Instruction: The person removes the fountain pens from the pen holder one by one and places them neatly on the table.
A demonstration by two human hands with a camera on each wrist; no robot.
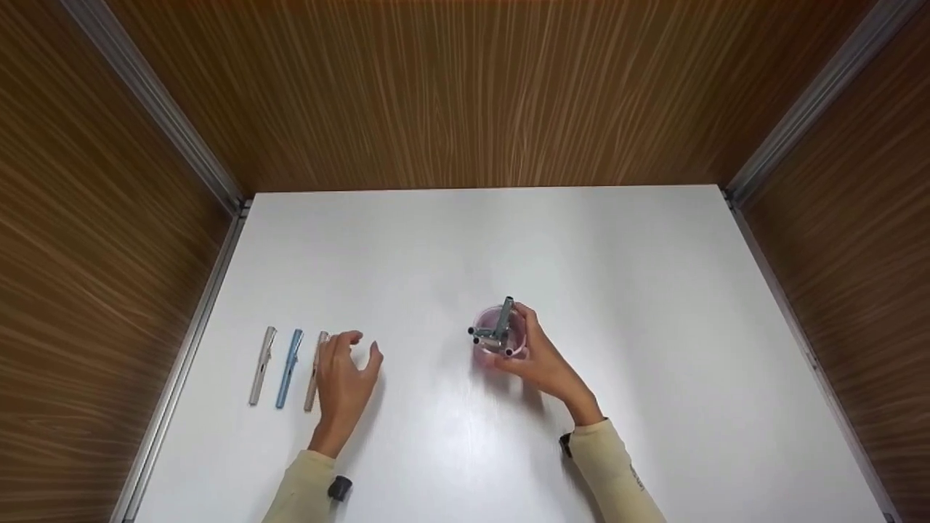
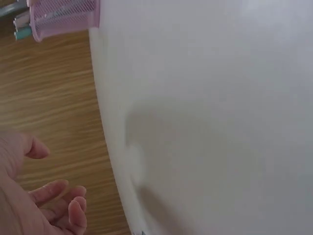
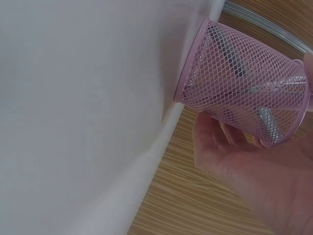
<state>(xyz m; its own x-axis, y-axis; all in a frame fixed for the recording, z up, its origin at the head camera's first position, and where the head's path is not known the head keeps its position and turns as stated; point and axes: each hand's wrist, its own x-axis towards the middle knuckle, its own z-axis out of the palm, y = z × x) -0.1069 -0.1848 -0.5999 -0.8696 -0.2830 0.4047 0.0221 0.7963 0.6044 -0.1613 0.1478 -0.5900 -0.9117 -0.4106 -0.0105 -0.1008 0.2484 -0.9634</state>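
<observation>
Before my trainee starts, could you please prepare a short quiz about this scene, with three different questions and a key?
1. Which hand grips the cup?
2. True or false: the cup is empty.
3. Put these in order, from left to right in the head view: brown pen, silver pen, blue pen.

Key:
1. The right hand; the left hand holds nothing.
2. False; there are pens inside.
3. Silver, blue, brown.
</observation>
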